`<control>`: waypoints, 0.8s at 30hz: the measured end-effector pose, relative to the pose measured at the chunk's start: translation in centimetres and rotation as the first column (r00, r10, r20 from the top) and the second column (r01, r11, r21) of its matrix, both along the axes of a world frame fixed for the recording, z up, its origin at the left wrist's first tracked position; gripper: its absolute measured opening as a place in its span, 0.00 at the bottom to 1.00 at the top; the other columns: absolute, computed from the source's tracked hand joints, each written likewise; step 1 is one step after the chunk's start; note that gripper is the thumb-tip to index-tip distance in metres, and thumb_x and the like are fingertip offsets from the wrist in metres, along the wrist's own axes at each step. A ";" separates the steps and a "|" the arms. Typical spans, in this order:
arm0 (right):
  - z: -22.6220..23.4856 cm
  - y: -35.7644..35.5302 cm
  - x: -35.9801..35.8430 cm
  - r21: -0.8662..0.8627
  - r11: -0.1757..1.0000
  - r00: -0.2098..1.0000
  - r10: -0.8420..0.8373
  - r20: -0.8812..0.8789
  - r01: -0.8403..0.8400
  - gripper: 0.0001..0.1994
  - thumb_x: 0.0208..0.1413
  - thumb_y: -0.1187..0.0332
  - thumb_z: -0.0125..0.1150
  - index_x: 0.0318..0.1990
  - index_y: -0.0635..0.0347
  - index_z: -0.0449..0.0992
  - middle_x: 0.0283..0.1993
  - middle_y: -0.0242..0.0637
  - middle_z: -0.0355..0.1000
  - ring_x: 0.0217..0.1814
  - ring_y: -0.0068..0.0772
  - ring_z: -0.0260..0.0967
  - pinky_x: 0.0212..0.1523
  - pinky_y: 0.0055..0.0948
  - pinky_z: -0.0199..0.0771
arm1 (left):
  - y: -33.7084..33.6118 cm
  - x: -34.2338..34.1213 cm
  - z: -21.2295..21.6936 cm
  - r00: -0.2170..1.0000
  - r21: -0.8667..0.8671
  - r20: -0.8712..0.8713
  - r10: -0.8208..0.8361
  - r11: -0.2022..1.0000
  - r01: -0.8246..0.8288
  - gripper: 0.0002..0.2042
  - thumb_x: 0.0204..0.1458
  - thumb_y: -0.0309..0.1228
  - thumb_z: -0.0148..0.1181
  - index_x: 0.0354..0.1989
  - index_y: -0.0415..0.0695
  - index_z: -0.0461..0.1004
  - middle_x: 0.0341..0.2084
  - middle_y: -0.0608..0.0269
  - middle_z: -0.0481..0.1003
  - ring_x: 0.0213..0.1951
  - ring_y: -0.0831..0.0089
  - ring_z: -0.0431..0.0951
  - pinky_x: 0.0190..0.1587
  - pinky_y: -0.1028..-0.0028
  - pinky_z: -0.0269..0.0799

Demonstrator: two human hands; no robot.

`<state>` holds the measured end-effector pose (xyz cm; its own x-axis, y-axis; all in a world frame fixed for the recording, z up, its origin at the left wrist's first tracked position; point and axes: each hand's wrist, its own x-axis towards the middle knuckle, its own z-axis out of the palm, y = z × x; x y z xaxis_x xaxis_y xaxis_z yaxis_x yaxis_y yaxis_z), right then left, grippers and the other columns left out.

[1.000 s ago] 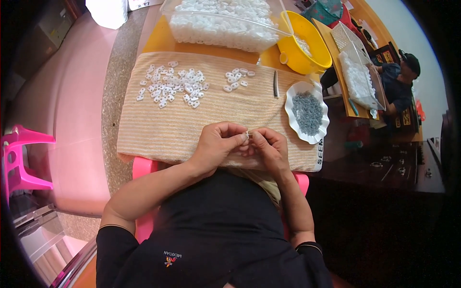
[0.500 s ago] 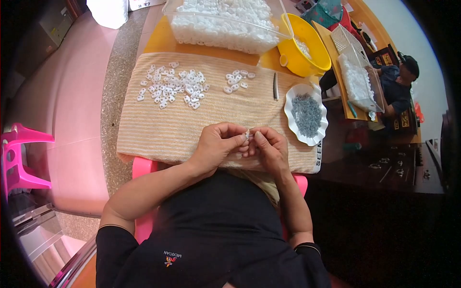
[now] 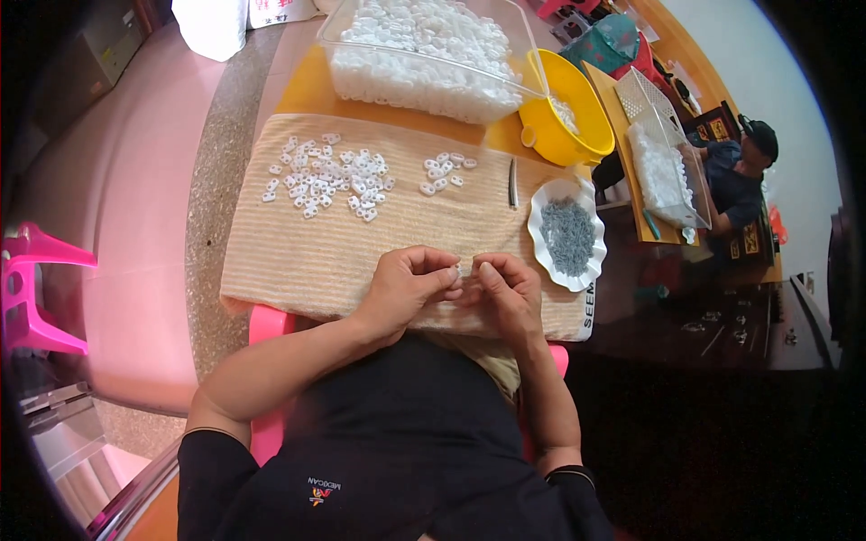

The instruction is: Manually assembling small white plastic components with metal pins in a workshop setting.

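Observation:
Over the near part of the striped beige towel, my two hands meet with pinched fingertips. My left hand holds a small white plastic piece between thumb and forefinger. The thumb and forefinger of my right hand are pinched together close beside it; what they grip is too small to make out. Ahead and left lies a spread of small white two-holed plastic pieces, with a smaller group of white pieces to its right. A white scalloped dish of tiny grey parts stands right of my right hand.
A slim dark tool lies on the towel near the dish. At the back are a clear bin full of white pieces and a yellow basin. Far right, a person sits by another clear bin. A pink stool stands left.
My fingertips have drawn slightly apart, showing more of the white piece between them. The whole view has shifted a little, so the table sits lower in the picture.

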<state>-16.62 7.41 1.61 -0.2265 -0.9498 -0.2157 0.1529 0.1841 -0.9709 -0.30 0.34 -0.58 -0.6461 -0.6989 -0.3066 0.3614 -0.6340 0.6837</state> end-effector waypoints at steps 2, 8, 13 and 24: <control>1.1 -0.3 -0.1 0.003 1.000 0.997 -0.030 -0.065 0.030 0.10 0.61 0.68 0.55 0.42 0.67 0.73 0.32 0.34 0.71 0.27 0.22 0.68 0.31 0.23 0.75 | -0.1 0.1 0.1 1.000 -0.003 -0.006 0.004 1.000 -0.005 0.08 0.53 0.21 0.58 0.40 0.33 0.73 0.31 0.59 0.76 0.32 0.75 0.77 0.38 0.77 0.76; 1.6 -2.5 -1.7 -0.088 0.995 0.974 0.019 -0.227 -0.040 0.09 0.59 0.70 0.57 0.42 0.67 0.73 0.31 0.32 0.71 0.26 0.20 0.68 0.29 0.21 0.73 | -0.3 0.2 0.6 1.000 -0.004 0.000 0.025 1.000 -0.025 0.07 0.54 0.22 0.58 0.40 0.33 0.73 0.30 0.60 0.76 0.31 0.75 0.77 0.37 0.77 0.76; 2.1 -6.6 -2.6 -0.092 0.989 0.837 0.049 -0.545 -0.117 0.08 0.58 0.72 0.57 0.40 0.69 0.74 0.24 0.31 0.71 0.23 0.17 0.68 0.26 0.19 0.71 | -0.5 0.3 0.3 0.999 0.018 -0.015 0.042 0.999 -0.042 0.07 0.54 0.22 0.58 0.40 0.33 0.72 0.31 0.60 0.76 0.31 0.76 0.77 0.38 0.77 0.77; 0.6 -14.8 -5.6 -0.006 0.962 0.088 0.019 -0.996 -0.274 0.10 0.54 0.68 0.55 0.43 0.57 0.76 0.42 0.48 0.71 0.44 0.52 0.70 0.44 0.44 0.69 | -0.7 0.6 0.4 0.999 0.025 -0.029 0.031 0.999 -0.031 0.08 0.52 0.23 0.60 0.40 0.36 0.72 0.32 0.60 0.75 0.34 0.74 0.78 0.40 0.73 0.79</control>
<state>-22.20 -7.37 2.20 0.0336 -0.9767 0.2122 -0.9669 -0.0854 -0.2403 0.28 -0.32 -0.18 -0.6334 -0.7112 -0.3050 0.4011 -0.6388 0.6565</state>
